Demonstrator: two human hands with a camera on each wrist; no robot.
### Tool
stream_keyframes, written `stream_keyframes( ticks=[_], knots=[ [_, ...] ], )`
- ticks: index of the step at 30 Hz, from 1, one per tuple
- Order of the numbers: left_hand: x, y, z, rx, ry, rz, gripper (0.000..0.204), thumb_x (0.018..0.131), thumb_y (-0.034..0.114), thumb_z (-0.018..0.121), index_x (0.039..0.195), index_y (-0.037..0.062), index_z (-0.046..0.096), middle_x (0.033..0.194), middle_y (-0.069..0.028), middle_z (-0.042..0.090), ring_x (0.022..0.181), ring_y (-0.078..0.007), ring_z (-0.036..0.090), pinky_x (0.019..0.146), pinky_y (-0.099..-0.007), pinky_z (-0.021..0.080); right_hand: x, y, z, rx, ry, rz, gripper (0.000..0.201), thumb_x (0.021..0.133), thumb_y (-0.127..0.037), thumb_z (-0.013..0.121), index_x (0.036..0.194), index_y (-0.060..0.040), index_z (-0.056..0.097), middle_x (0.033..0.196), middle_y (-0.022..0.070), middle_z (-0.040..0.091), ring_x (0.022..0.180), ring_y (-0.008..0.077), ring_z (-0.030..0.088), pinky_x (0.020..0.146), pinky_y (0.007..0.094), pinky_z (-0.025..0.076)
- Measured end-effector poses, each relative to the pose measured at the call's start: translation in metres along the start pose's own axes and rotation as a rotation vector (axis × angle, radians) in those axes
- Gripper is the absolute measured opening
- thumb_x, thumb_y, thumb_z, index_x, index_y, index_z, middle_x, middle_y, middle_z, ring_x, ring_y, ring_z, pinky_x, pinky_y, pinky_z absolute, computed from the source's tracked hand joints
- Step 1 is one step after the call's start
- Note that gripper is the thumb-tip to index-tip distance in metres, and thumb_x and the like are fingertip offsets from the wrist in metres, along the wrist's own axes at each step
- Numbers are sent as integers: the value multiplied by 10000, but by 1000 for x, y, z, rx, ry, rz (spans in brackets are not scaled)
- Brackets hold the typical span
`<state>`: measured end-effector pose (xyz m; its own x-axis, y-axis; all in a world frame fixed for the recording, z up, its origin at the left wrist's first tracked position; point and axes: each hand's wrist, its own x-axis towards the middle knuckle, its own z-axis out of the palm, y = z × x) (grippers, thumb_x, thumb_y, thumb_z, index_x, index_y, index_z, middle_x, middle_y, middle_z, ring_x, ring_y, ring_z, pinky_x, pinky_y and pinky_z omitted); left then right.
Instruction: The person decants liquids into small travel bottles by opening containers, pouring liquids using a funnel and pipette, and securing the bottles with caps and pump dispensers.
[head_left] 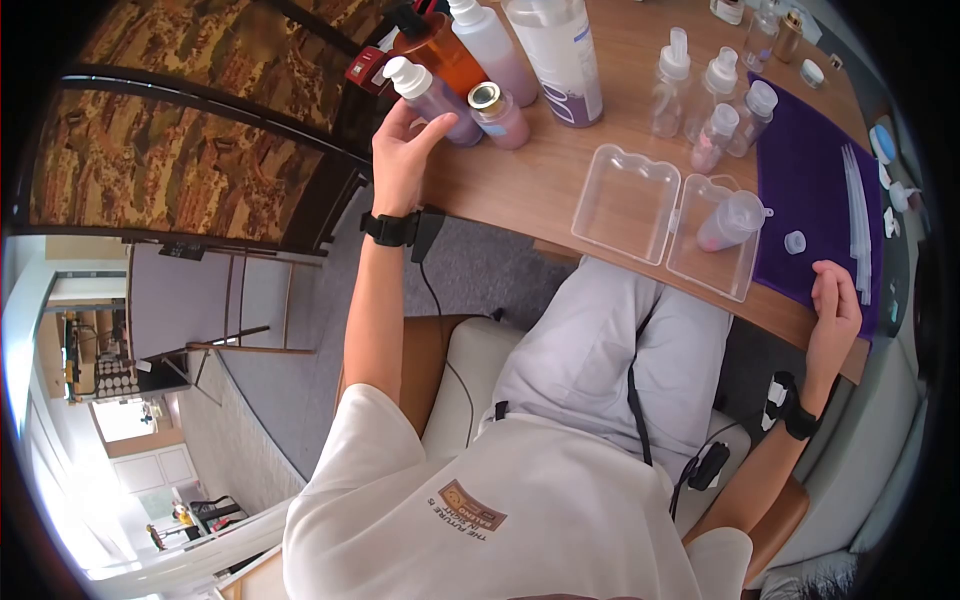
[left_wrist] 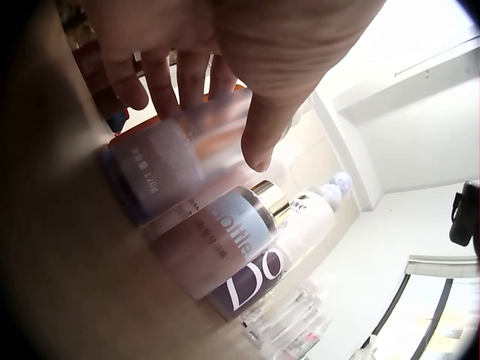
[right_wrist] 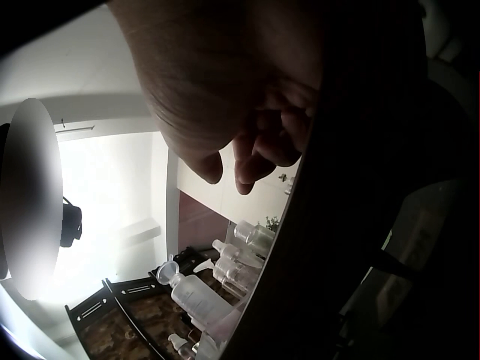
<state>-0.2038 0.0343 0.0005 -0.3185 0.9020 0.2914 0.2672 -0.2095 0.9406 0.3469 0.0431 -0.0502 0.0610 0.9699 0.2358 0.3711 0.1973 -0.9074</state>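
At the table's left edge my left hand [head_left: 398, 165] holds a purple-tinted pump bottle [head_left: 448, 112] with a white top. Its thumb lies along the near side and the fingers reach round the far side, their tips partly hidden. In the left wrist view the bottle [left_wrist: 169, 161] stands low over the table, beside a small pink bottle [left_wrist: 217, 244] with a gold-rimmed cap. My right hand [head_left: 835, 305] rests at the table's front right edge, fingers loosely bent, with nothing in it. Nearest to it are a purple mat [head_left: 800, 190] and a small clear cap [head_left: 795, 242].
An amber bottle [head_left: 435, 45], a white pump bottle [head_left: 490, 50] and a large Dove bottle [head_left: 560, 60] stand behind. An open clear case [head_left: 625, 205] holds a small bottle [head_left: 732, 222] on its right side. Several small clear bottles stand beyond; clear strips [head_left: 858, 215] lie on the mat.
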Motion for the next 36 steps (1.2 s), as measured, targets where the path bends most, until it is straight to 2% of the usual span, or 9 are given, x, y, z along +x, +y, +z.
stream_keyframes(
  ticks=[4, 7, 13, 14, 18, 21, 22, 26, 36],
  knots=[
    [-6, -1, 2, 24, 26, 27, 531, 926, 82, 812, 1402, -22, 600, 1233, -63, 702, 1073, -129, 659, 991, -311, 514, 0, 1, -1, -8, -3, -2, 212, 1098, -197, 589, 1097, -37, 728, 819, -61, 498, 721, 31, 397, 628, 211, 270],
    [-16, -11, -2, -10, 174, 13, 486, 962, 78, 772, 1401, -6, 580, 1225, -54, 679, 1115, -123, 637, 1017, -294, 492, 0, 1, -2, -16, -5, 3, 211, 1099, -194, 587, 1098, -36, 728, 820, -61, 501, 724, 30, 403, 629, 212, 273],
    [-43, -22, -17, -282, 177, -46, 98, 1047, 98, 667, 1085, 72, 580, 1082, -43, 643, 1017, -127, 594, 940, -290, 472, 0, 2, -4, -11, -7, 21, 213, 1100, -186, 581, 1103, -30, 725, 824, -58, 504, 727, 33, 413, 637, 214, 278],
    [-47, -11, -5, -173, 242, -75, 276, 1091, 139, 603, 835, 105, 506, 839, -5, 560, 800, -118, 525, 788, -298, 443, -1, 2, -4, -10, -6, 24, 214, 1100, -185, 579, 1104, -28, 725, 825, -57, 504, 727, 34, 414, 639, 214, 278],
    [-58, -5, 13, -360, 25, -9, 529, 1103, 164, 554, 617, 110, 354, 602, 48, 306, 576, -104, 284, 584, -318, 265, 1, 11, -7, -5, -15, 2, 220, 1102, -182, 572, 1120, -21, 720, 825, -53, 502, 725, 35, 412, 641, 215, 276],
    [-63, 6, 32, -442, -139, 4, 530, 1099, 139, 544, 616, 117, 328, 582, 51, 296, 557, -98, 246, 556, -334, 231, 1, 12, -7, 16, -25, -8, 220, 1102, -187, 580, 1119, -21, 723, 823, -52, 505, 727, 33, 415, 640, 213, 277],
    [-63, 10, 41, -391, -150, 6, 555, 1112, 186, 478, 604, 129, 262, 531, 37, 212, 497, -119, 167, 551, -358, 206, 2, 12, -8, 26, -30, -9, 219, 1099, -194, 590, 1112, -25, 727, 823, -52, 509, 730, 32, 419, 641, 212, 280],
    [-63, 20, 61, -531, -275, -60, 542, 1098, 200, 466, 610, 143, 238, 521, 35, 219, 489, -117, 164, 543, -360, 187, 1, 7, -7, 6, -12, 17, 219, 1097, -197, 598, 1104, -23, 731, 823, -52, 513, 734, 31, 428, 643, 209, 284],
    [-61, 5, 81, -665, -323, -217, 505, 1098, 190, 451, 635, 159, 251, 533, 54, 212, 498, -108, 150, 540, -345, 181, 1, 7, -6, -12, 2, 15, 231, 1109, -175, 565, 1134, -5, 719, 837, -49, 509, 725, 31, 416, 636, 213, 277]
  ],
)
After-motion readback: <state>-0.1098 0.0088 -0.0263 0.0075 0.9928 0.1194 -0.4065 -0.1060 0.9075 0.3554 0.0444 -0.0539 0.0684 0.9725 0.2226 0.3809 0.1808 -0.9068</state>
